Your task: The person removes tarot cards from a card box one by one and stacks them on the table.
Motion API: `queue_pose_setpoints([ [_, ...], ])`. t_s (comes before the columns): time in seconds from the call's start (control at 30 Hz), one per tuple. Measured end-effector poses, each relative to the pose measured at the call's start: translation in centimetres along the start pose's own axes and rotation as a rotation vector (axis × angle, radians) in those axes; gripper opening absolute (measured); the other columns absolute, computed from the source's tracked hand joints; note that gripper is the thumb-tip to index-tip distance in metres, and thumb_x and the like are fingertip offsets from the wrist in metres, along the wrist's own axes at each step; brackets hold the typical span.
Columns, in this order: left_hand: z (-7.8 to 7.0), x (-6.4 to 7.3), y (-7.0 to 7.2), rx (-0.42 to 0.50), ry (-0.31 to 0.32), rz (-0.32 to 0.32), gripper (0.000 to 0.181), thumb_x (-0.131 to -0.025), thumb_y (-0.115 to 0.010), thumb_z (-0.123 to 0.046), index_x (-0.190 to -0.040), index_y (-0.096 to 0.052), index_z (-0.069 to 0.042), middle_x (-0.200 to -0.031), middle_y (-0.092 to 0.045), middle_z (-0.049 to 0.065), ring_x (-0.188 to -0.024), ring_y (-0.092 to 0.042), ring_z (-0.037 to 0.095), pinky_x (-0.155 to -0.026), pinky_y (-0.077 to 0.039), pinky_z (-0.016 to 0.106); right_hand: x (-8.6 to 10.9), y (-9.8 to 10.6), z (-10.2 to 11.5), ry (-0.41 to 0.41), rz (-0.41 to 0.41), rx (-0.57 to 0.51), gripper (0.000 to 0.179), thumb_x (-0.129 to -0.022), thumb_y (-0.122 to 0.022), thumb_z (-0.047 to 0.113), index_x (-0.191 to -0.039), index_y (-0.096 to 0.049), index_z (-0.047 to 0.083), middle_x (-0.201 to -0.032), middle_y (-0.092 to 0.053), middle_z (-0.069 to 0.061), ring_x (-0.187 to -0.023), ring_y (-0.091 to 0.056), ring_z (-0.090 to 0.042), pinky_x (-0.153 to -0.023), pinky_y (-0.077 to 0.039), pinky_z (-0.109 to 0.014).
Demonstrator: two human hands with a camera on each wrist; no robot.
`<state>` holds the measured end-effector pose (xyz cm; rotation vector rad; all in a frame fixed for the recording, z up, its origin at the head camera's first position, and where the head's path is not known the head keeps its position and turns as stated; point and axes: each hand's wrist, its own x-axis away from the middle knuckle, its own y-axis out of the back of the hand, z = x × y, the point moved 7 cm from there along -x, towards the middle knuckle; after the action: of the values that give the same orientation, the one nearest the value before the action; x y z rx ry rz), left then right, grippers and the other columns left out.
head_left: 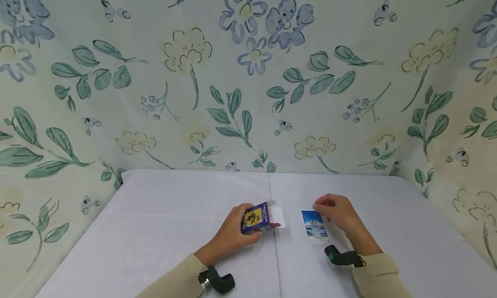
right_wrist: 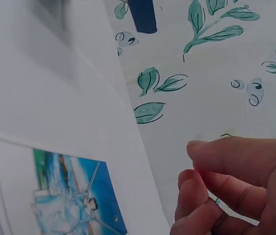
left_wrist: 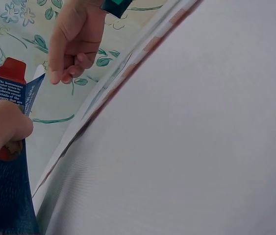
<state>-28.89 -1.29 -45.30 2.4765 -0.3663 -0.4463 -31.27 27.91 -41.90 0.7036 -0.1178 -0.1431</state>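
Observation:
My left hand (head_left: 230, 234) grips a small blue card box (head_left: 257, 218) with a yellow picture on its face. Its end flap stands open toward the right, and the left wrist view shows the red inner side of a flap above the printed blue box (left_wrist: 10, 181). A picture card (head_left: 315, 227) in blue and white lies face up on the table, right of the box. Over the card's upper right corner hovers my right hand (head_left: 341, 214), fingers loosely curled. The right wrist view shows that hand (right_wrist: 240, 181) apart from the card (right_wrist: 74, 196), holding nothing.
A white cloth with a crease down the middle covers the table (head_left: 174, 211). Behind and at both sides hangs a floral curtain (head_left: 248, 95). Each wrist carries a black camera mount, such as the left mount (head_left: 217, 280).

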Motion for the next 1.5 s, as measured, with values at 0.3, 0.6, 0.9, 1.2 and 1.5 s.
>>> queue_pose_setpoints([
  [0.3,0.0,0.0,-0.2,0.003,0.010,0.008,0.071,-0.079,-0.076,-0.041,-0.137,-0.041,-0.019,-0.121,-0.050,-0.003,-0.104,-0.046,0.012,-0.088,-0.045,0.032,1.4,-0.2,3.1,0.077,0.024,-0.051,0.024,-0.089,-0.068,0.026,-0.102,-0.065,0.006,-0.092,-0.063,-0.010,-0.085,-0.058,-0.029,-0.074,-0.051,-0.034],
  [0.6,0.0,-0.1,-0.1,0.010,-0.008,0.009,0.071,-0.079,-0.075,-0.043,-0.137,-0.042,-0.019,-0.119,-0.050,-0.003,-0.102,-0.047,0.013,-0.085,-0.044,0.031,2.3,-0.6,5.1,0.115,0.030,-0.091,0.023,-0.087,-0.071,0.027,-0.099,-0.066,0.009,-0.093,-0.065,-0.011,-0.085,-0.058,-0.031,-0.077,-0.052,-0.038],
  [0.9,0.2,0.0,0.4,0.004,-0.010,-0.001,0.071,-0.079,-0.075,-0.041,-0.137,-0.041,-0.018,-0.120,-0.050,-0.003,-0.103,-0.047,0.012,-0.087,-0.045,0.032,2.7,-1.4,7.0,0.156,0.038,-0.125,0.025,-0.086,-0.072,0.029,-0.098,-0.067,0.008,-0.090,-0.064,-0.009,-0.084,-0.059,-0.031,-0.076,-0.053,-0.040],
  [1.2,0.3,0.2,0.4,0.023,0.005,0.008,0.071,-0.079,-0.075,-0.041,-0.137,-0.041,-0.018,-0.122,-0.049,-0.002,-0.104,-0.046,0.013,-0.088,-0.044,0.034,2.7,-2.7,7.6,0.167,0.066,-0.166,0.020,-0.086,-0.073,0.025,-0.095,-0.067,0.008,-0.089,-0.064,-0.013,-0.081,-0.058,-0.032,-0.072,-0.054,-0.040],
  [1.5,0.1,0.0,0.3,0.016,0.004,0.016,0.072,-0.079,-0.075,-0.042,-0.138,-0.040,-0.018,-0.122,-0.049,-0.002,-0.105,-0.046,0.013,-0.089,-0.045,0.034,2.6,-3.3,8.2,0.172,0.096,-0.157,0.021,-0.086,-0.072,0.025,-0.096,-0.067,0.008,-0.082,-0.062,-0.007,-0.076,-0.056,-0.028,-0.064,-0.050,-0.035],
])
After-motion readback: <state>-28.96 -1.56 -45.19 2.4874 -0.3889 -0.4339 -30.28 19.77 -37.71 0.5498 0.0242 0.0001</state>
